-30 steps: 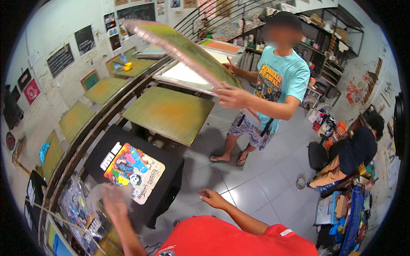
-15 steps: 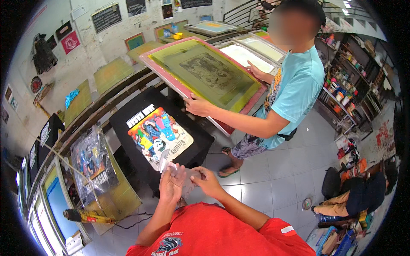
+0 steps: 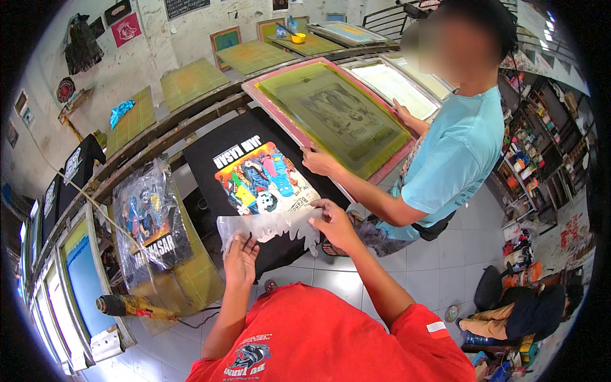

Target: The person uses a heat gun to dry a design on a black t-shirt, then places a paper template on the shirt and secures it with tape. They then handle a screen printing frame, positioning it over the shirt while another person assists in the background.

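- At frame centre my left hand [image 3: 240,260] and right hand [image 3: 335,224] each have fingers pinched on an end of a translucent film sheet [image 3: 270,226].
- I see the sheet stretched over the black printed T-shirt [image 3: 254,172].
- Upper centre, a co-worker's hand [image 3: 318,160] grips the pink-framed printing screen [image 3: 334,114].

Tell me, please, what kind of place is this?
Most likely a screen-printing workshop for shirts. A co-worker holds a framed printing screen, a black shirt with a colourful print lies on a pallet, and more yellow-green pallets stand in a row along the wall.
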